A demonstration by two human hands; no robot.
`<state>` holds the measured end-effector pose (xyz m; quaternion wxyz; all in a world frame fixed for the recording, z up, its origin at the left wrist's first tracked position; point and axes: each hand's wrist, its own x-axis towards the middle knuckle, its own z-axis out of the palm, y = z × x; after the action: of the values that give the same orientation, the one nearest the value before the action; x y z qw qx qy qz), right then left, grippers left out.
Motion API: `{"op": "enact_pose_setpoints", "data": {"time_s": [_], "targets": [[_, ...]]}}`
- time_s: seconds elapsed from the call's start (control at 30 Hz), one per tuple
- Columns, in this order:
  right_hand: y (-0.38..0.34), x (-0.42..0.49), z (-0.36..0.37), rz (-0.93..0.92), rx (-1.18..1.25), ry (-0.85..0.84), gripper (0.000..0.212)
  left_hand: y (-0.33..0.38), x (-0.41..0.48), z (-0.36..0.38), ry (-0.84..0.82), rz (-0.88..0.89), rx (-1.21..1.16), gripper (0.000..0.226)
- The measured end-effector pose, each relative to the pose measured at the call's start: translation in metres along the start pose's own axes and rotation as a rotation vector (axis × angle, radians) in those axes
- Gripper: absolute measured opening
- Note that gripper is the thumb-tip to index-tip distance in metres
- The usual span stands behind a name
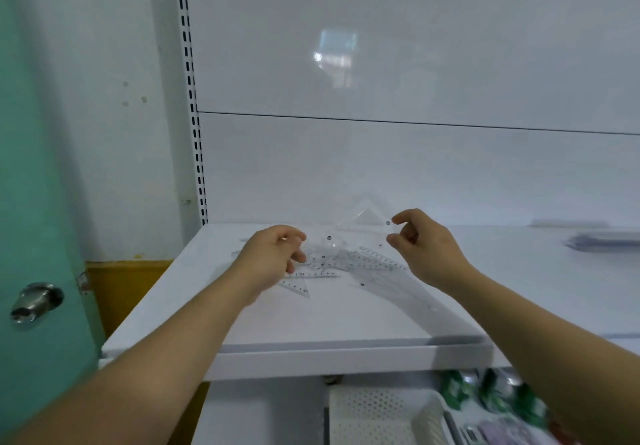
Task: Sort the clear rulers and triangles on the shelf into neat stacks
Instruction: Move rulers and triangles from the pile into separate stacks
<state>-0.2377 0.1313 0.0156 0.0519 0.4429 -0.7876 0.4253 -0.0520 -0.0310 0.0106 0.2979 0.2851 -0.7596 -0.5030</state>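
Note:
A loose pile of clear rulers and triangles (349,264) lies on the white shelf (311,323), pieces crossing at odd angles. My right hand (426,254) hovers over the pile's right side and pinches the corner of a clear triangle (367,216) between thumb and forefinger, with the triangle lifted and standing up toward the back wall. My left hand (273,257) is over the pile's left side with its fingers curled round the edge of a clear half-round protractor (329,245). Part of the pile is hidden under both hands.
A flat stack of clear pieces (602,242) lies at the shelf's far right. A green door with a metal knob (36,301) stands to the left, beside a slotted upright (192,105). Below the shelf are a white perforated basket (377,413) and green packets (491,392).

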Motion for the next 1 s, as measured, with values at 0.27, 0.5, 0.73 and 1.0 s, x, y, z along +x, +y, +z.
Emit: {"op": "enact_pose_setpoints", "data": {"time_s": [0.27,0.5,0.73,1.0], "targets": [[0.054,-0.042,-0.084,0.091,-0.057,0.091,0.021,0.035,-0.021,0.098,-0.197,0.139,0.27,0.054],[0.152,-0.109,-0.213,0.241,-0.166,0.223,0.025,0.088,-0.048,0.253,-0.372,0.249,0.383,0.058],[0.246,-0.179,-0.34,0.375,-0.293,0.305,0.031,0.131,-0.075,0.4,-0.402,0.305,0.462,0.053],[0.305,-0.176,-0.384,0.414,-0.347,0.256,0.034,0.141,-0.062,0.462,-0.33,0.264,0.594,0.051]]}}
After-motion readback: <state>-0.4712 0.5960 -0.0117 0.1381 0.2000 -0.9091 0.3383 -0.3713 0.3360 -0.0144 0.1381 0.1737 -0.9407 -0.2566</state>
